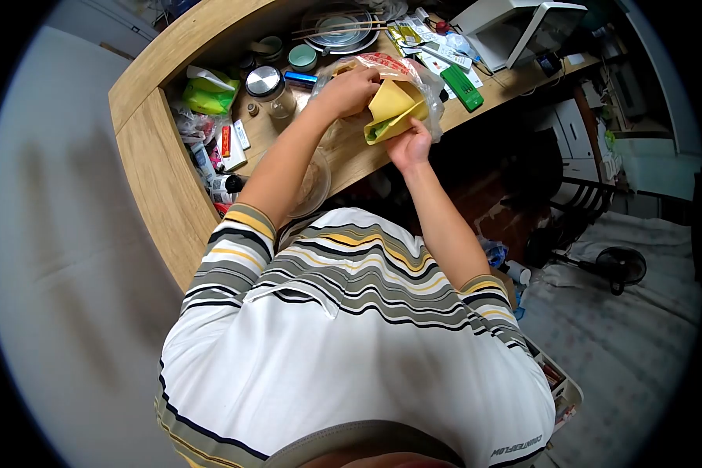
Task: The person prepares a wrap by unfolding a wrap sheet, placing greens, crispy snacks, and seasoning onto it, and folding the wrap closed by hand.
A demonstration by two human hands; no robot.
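Note:
My right hand (pixel 410 147) grips the lower right edge of a yellow folded paper packet (pixel 393 101), thumb on its near face. The packet is tilted, and something green shows at its lower opening. At its upper left is my left hand (pixel 352 92), with fingers curled in and the tips partly hidden; what they hold cannot be made out. Behind and around both hands spreads a clear plastic bag (pixel 427 75) with red print, lying on the wooden desk (pixel 351 160).
Left of the hands stand a glass jar (pixel 267 83) with a metal lid and a green cup (pixel 303 57). Stacked plates (pixel 339 33) with chopsticks sit at the back. A green box (pixel 462 87) lies right, near the desk edge. A round clear container (pixel 313 187) is below my left forearm.

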